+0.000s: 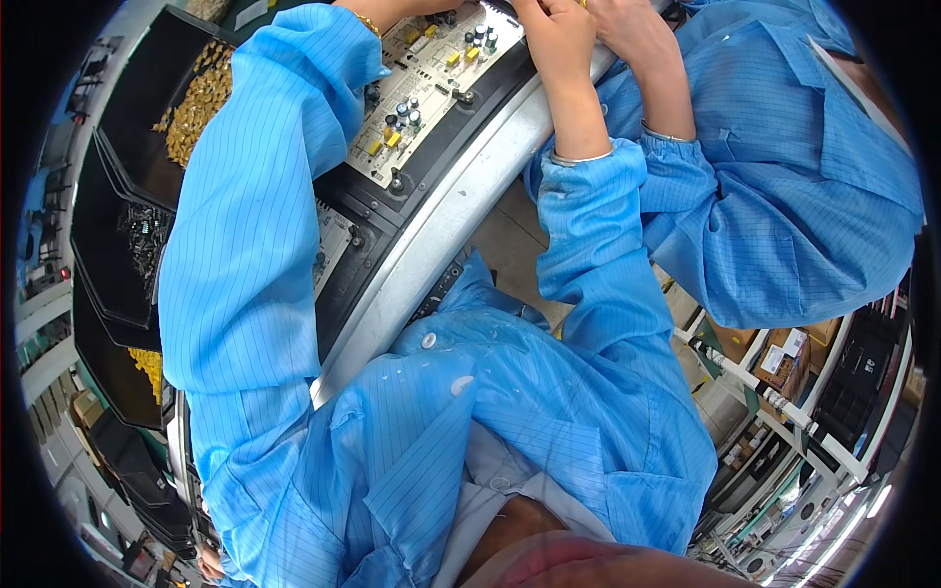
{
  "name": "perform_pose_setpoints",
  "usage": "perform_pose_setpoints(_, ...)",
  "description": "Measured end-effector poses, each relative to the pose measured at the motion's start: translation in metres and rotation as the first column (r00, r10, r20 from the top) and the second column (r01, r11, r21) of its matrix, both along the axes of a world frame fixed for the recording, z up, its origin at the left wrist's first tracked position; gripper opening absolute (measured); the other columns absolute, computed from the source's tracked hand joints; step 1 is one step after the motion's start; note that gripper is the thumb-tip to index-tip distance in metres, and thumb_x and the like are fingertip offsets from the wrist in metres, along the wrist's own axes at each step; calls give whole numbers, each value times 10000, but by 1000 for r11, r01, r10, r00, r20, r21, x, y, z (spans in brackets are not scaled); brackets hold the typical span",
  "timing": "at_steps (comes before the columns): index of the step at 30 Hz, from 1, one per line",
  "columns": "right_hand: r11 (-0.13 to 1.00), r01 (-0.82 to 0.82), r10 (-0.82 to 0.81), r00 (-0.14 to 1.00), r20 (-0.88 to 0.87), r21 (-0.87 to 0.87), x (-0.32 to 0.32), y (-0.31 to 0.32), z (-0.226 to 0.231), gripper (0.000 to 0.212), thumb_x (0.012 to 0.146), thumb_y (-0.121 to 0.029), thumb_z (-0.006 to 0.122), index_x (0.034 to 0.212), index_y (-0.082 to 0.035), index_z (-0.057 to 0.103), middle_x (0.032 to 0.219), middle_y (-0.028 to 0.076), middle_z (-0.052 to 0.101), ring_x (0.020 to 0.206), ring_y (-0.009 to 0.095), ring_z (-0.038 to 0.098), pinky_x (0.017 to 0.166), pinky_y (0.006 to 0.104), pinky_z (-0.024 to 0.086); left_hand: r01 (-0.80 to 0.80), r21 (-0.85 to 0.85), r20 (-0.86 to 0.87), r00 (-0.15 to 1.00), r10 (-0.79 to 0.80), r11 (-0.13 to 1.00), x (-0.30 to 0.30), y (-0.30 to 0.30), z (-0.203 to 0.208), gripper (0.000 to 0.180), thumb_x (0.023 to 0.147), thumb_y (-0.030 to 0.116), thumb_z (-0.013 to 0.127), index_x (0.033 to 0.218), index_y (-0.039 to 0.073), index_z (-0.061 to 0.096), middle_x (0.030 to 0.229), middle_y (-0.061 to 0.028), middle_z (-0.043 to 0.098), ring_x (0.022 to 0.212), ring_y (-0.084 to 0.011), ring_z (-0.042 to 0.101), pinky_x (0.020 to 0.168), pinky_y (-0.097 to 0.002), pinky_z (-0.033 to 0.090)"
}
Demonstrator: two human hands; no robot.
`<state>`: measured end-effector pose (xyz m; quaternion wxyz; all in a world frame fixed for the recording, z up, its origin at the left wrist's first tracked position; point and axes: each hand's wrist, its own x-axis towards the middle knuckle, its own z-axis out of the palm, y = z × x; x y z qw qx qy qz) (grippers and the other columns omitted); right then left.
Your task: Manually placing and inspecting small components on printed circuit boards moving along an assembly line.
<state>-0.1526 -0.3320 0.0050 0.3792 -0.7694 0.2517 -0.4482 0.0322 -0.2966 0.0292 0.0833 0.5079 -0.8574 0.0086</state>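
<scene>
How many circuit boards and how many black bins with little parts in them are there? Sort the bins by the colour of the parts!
Circuit boards: 2
Black bins of yellow parts: 2
Black bins of dark parts: 1
Total: 5

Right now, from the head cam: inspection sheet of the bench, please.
Surface: curved metal rail edging a black carrier.
Job's things: circuit board with yellow and dark parts, lying in the carrier.
Clutter: black bins to the left, holding yellow parts and dark parts.
Hands: left hand cut off at the top edge above the board; right hand at the board's right end, grip unclear. A co-worker's hand is beside it.
Cables: nothing seen.
Surroundings: cardboard boxes and pipe racks on the right.
</scene>
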Motion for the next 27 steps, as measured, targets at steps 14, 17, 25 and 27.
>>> perform_pose_setpoints(14, 991, 91, -99, 992, -83, -96, 2, 1, 2, 182, 812, -158, 595, 768, 13, 643, 607, 83, 590, 559, 147, 530, 538, 275, 410, -286, 87, 107, 955, 277, 954, -24, 17, 26, 174, 741, 109, 554, 879, 48, 640, 820, -163, 636, 801, -332, 614, 718, -409, 479)
perform_pose_setpoints(17, 977, -167, 137, 969, 205, 133, -2, -2, 8, 184, 802, -166, 598, 760, 6, 649, 608, 88, 597, 559, 160, 544, 539, 280, 421, -388, 32, -63, 919, 389, 921, -19, 47, 51, 165, 785, 127, 520, 882, 28, 609, 807, -201, 622, 798, -357, 604, 711, -430, 471)
perform_pose_setpoints(25, 952, 141, -151, 988, -18, -271, -7, -51, -19, 251, 793, -254, 654, 771, -5, 679, 637, 56, 627, 627, 119, 559, 588, 253, 437, -331, -165, -54, 944, 327, 929, -56, 252, 105, 210, 810, 70, 572, 1019, 71, 594, 944, -115, 606, 857, -305, 581, 730, -387, 481)
perform_pose_setpoints(27, 955, 139, -155, 987, -38, -262, -6, -52, -22, 261, 801, -269, 648, 787, -10, 682, 644, 50, 629, 626, 103, 555, 591, 241, 436, -334, -230, -53, 942, 331, 914, -73, 317, 92, 214, 734, 54, 601, 945, 65, 570, 900, -84, 583, 843, -270, 561, 737, -354, 456)
